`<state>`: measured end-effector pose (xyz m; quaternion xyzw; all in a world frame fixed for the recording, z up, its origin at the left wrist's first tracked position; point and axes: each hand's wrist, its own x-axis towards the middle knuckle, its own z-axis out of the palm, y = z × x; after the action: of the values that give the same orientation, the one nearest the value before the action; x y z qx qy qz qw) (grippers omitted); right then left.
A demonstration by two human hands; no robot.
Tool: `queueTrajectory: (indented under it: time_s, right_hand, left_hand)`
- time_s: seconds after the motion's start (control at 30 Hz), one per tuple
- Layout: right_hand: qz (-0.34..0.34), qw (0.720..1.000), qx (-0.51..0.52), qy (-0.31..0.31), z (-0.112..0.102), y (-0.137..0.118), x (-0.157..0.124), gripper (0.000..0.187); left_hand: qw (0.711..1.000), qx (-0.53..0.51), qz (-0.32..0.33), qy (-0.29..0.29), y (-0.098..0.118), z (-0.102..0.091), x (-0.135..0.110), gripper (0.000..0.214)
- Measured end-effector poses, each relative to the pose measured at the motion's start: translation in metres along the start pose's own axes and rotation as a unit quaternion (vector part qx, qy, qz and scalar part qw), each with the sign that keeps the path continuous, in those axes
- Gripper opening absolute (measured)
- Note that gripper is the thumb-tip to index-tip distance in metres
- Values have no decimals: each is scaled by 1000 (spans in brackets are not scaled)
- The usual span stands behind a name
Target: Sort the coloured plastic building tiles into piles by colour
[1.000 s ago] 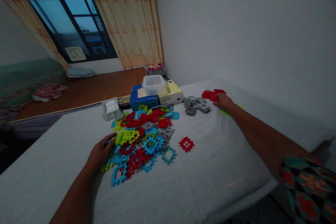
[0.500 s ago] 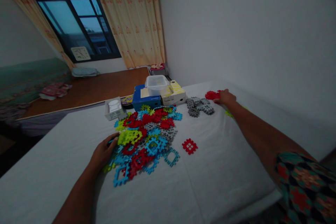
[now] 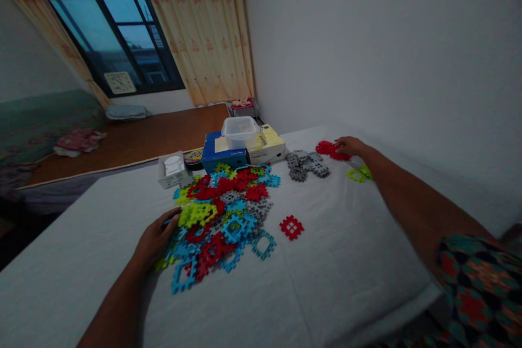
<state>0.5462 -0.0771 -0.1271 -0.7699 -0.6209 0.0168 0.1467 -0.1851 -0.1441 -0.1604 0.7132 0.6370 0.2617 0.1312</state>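
On the white-covered table lies a mixed pile of plastic interlocking tiles (image 3: 220, 244), with blue, red, lime green and grey pieces. My left hand (image 3: 157, 234) rests at the pile's left edge, its fingers curled around a bit of blue tile (image 3: 166, 222), mostly hidden. Far right, my right hand (image 3: 349, 145) has its fingers closed at the edge of a few red tiles (image 3: 328, 148). Grey tiles (image 3: 305, 165) form a group just left of these. Lime green tiles (image 3: 359, 174) lie under my right forearm. One red tile (image 3: 291, 227) sits alone right of the pile.
Behind the pile stand a blue box (image 3: 223, 159), a yellow-and-white box (image 3: 267, 144), a clear plastic tub (image 3: 240, 131) on top, and a small white box (image 3: 174, 173). A wall (image 3: 367, 54) borders the right side; a window and curtain (image 3: 199, 32) are beyond.
My right hand has shifted slightly at the red tiles, and more of them and of the lime green tiles shows. My left hand stays at the pile. The view has turned slightly right.
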Motion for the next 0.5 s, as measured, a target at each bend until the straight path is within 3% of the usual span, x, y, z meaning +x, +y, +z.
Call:
queueTrajectory:
  time_s: [0.17, 0.5]
  right_hand:
    - [6, 997, 1, -76, 2, 0, 0, 27]
    - [8, 996, -42, -73, -2, 1, -10, 22]
  left_hand:
    - [1000, 1, -4, -6, 3, -3, -1, 61]
    - [1000, 0, 2, -9, 5, -3, 0, 63]
